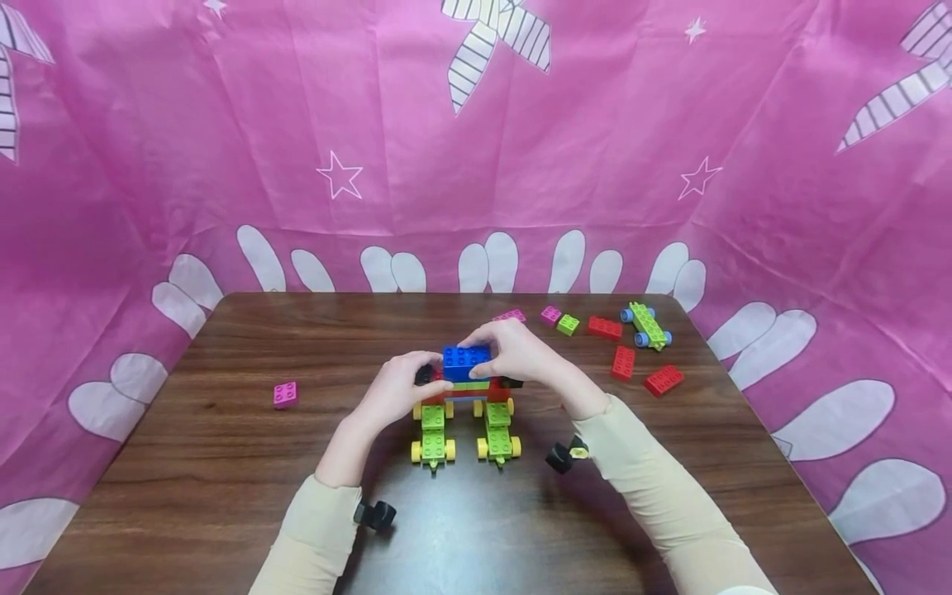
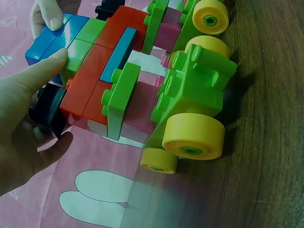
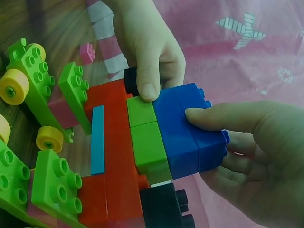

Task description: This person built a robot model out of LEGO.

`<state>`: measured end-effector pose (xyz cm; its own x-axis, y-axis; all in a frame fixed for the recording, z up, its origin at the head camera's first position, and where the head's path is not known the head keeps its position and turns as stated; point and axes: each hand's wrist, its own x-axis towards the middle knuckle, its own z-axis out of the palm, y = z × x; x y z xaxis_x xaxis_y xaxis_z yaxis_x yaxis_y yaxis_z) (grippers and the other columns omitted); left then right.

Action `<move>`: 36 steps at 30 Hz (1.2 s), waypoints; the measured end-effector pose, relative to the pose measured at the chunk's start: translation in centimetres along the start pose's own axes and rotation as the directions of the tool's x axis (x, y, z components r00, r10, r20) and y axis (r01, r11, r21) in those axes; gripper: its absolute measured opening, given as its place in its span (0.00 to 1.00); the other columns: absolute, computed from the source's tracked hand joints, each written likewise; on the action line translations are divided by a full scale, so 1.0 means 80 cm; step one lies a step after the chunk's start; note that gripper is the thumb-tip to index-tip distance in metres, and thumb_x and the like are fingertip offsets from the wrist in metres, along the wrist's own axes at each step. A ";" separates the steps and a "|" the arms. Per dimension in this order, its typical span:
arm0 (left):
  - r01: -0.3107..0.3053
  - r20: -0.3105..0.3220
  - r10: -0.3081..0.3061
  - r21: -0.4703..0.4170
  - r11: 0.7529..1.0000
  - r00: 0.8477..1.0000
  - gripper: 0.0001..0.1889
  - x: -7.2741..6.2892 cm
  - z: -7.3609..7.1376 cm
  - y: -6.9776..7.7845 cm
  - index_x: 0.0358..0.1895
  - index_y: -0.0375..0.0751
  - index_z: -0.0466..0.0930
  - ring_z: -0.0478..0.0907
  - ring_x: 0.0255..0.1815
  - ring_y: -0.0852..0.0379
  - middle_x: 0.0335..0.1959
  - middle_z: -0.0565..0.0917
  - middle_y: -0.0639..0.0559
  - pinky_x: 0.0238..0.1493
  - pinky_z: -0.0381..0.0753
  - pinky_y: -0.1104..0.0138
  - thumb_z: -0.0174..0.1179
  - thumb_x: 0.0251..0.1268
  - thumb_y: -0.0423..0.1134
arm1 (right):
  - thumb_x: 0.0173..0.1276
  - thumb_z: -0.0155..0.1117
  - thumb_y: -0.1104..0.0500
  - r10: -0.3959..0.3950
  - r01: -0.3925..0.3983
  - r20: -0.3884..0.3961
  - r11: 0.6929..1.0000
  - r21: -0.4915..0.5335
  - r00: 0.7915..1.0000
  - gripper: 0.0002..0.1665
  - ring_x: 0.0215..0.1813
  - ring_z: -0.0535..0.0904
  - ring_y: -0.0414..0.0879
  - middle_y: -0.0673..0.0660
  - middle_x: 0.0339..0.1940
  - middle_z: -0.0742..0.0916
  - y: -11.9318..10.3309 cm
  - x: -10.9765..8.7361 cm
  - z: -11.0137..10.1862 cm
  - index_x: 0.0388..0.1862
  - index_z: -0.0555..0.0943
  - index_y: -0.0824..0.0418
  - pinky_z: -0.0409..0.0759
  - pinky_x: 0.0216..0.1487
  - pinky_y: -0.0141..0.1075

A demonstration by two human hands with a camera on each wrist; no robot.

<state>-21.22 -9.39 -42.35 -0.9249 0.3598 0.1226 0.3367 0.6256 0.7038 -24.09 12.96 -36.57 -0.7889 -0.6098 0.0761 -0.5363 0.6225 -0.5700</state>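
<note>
A toy brick build stands on two lime green wheeled bases point(image 1: 433, 447) with yellow wheels point(image 2: 194, 134). Red bricks point(image 3: 118, 152) bridge the bases, with green bricks point(image 3: 149, 147) above them and stacked blue bricks point(image 1: 463, 368) on top. A black brick point(image 2: 50, 105) sits at each side. My left hand point(image 1: 402, 386) holds the build's left side, thumb pressed near the seam of green and blue, other fingers round behind the black brick. My right hand point(image 1: 519, 357) grips the blue bricks from the right; its thumb lies on their near face.
Loose red bricks point(image 1: 606, 328), a lime brick point(image 1: 568, 325) and pink bricks point(image 1: 551, 315) lie at the back right, beside a lime wheeled base point(image 1: 647, 326) with blue wheels. One pink brick point(image 1: 286, 395) lies at left on the brown table point(image 1: 201, 463). Pink cloth point(image 1: 580, 165) hangs behind.
</note>
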 end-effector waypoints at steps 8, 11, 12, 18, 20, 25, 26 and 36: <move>-0.010 0.000 0.010 -0.008 1.000 1.000 0.27 0.000 0.001 -0.002 0.60 0.41 0.78 0.78 0.60 0.47 0.57 0.82 0.46 0.61 0.77 0.51 0.67 0.61 0.50 | 0.59 0.74 0.59 0.003 -0.003 0.011 1.000 0.004 1.000 0.23 0.48 0.83 0.52 0.59 0.50 0.88 0.000 0.001 0.000 0.53 0.84 0.63 0.84 0.52 0.43; -0.009 0.004 0.009 -0.007 1.000 1.000 0.27 0.000 0.002 -0.004 0.60 0.41 0.78 0.78 0.59 0.47 0.57 0.82 0.46 0.61 0.78 0.51 0.67 0.61 0.50 | 0.59 0.74 0.59 0.009 -0.009 0.019 1.000 -0.001 1.000 0.23 0.49 0.83 0.52 0.59 0.50 0.88 0.000 0.001 0.001 0.53 0.83 0.63 0.84 0.52 0.43; -0.007 0.005 0.007 -0.008 1.000 1.000 0.27 0.001 0.002 -0.004 0.60 0.41 0.78 0.78 0.59 0.47 0.57 0.82 0.46 0.61 0.78 0.51 0.67 0.61 0.50 | 0.59 0.74 0.59 0.009 -0.009 0.021 1.000 -0.004 1.000 0.23 0.49 0.83 0.52 0.59 0.50 0.88 0.000 0.001 0.001 0.53 0.83 0.63 0.84 0.52 0.43; -0.013 0.008 0.013 -0.005 1.000 1.000 0.27 0.001 0.002 -0.003 0.61 0.41 0.78 0.78 0.60 0.47 0.57 0.82 0.46 0.61 0.77 0.51 0.67 0.61 0.49 | 0.59 0.74 0.58 -0.014 0.014 0.014 0.999 -0.033 1.000 0.23 0.49 0.83 0.52 0.60 0.50 0.88 -0.003 -0.002 0.001 0.53 0.83 0.64 0.84 0.52 0.43; -0.015 0.007 0.015 -0.003 1.000 1.000 0.27 0.001 0.002 -0.002 0.61 0.41 0.78 0.78 0.59 0.47 0.57 0.82 0.46 0.61 0.78 0.51 0.67 0.61 0.49 | 0.59 0.74 0.58 -0.015 0.015 0.011 0.999 -0.035 1.000 0.24 0.49 0.83 0.52 0.60 0.50 0.88 -0.004 -0.003 0.001 0.54 0.83 0.64 0.84 0.52 0.43; -0.029 -0.004 0.029 0.004 1.000 1.000 0.27 -0.001 0.001 -0.001 0.61 0.40 0.77 0.78 0.59 0.47 0.57 0.82 0.46 0.60 0.78 0.51 0.68 0.60 0.48 | 0.60 0.73 0.58 -0.012 0.013 0.010 0.999 -0.038 1.000 0.25 0.51 0.83 0.51 0.59 0.52 0.87 -0.003 -0.004 0.002 0.56 0.82 0.63 0.84 0.53 0.42; -0.036 -0.007 0.036 0.004 0.999 0.999 0.28 -0.001 0.000 0.000 0.61 0.40 0.77 0.78 0.59 0.47 0.57 0.82 0.45 0.60 0.78 0.51 0.69 0.60 0.48 | 0.60 0.73 0.57 -0.017 0.017 0.008 0.999 -0.039 1.000 0.26 0.51 0.83 0.51 0.59 0.52 0.87 -0.002 -0.005 0.002 0.57 0.81 0.63 0.84 0.54 0.42; -0.051 -0.043 0.050 -0.017 0.999 0.998 0.31 -0.004 -0.005 0.007 0.65 0.42 0.74 0.76 0.63 0.46 0.61 0.80 0.45 0.64 0.74 0.48 0.69 0.59 0.49 | 0.62 0.72 0.50 -0.039 0.034 -0.120 0.999 -0.042 0.992 0.29 0.61 0.79 0.51 0.56 0.58 0.85 0.005 -0.029 -0.019 0.60 0.80 0.59 0.79 0.61 0.48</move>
<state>-20.80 -9.40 -41.73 -0.9137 0.3607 0.1873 0.3800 0.5945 0.7086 -22.95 15.35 -35.68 -0.7975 -0.5707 0.1958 -0.5752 0.6212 -0.5322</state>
